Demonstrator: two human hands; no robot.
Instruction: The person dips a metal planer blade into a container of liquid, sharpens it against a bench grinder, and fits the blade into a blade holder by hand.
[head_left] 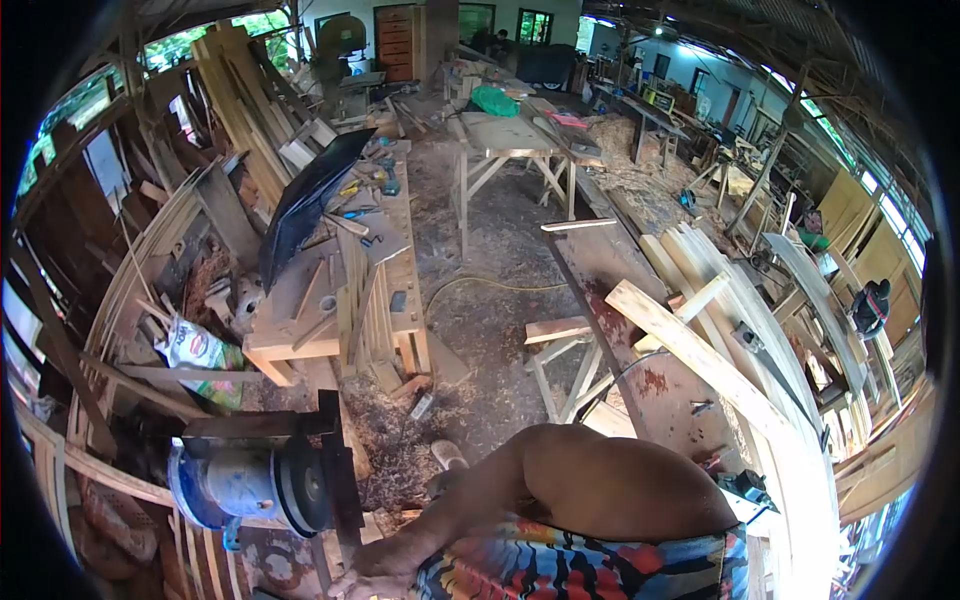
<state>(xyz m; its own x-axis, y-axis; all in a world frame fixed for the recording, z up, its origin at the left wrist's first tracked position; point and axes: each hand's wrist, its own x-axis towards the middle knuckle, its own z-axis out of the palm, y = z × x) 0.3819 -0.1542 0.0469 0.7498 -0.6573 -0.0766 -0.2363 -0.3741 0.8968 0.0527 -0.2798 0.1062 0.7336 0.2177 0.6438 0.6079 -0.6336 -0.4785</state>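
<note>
Patterned cloth (600, 570) lies nearest the camera, with a bent bare limb (630, 485) above it. Object at hand: what I take to be a bench grinder (240, 485), near left, blue drum-shaped body, dark wheel at its right end. Its long axis runs roughly left to right, wheel end towards the one hand (378, 572) I can make out, at the near edge of view. From that hand the grinder lies left and slightly farther off; a dark upright bar (345, 490) stands between them. I cannot tell whether this hand is left or right, so which is nearer goes unrecorded. Grip: fingers partly cut off by the frame; I cannot tell whether they are spread, clenched or grasping anything, nor whether they touch the bar. No second hand identified.

Outward: printed sack (200, 350) beyond the grinder, left; timber workbench (270, 345) farther, bearing a cordless drill (390, 182). Right side: pale plank (690, 350) laid slantwise across a dark board (600, 270). Far centre: green plastic bag (494, 101) on a trestle table (505, 135).
</note>
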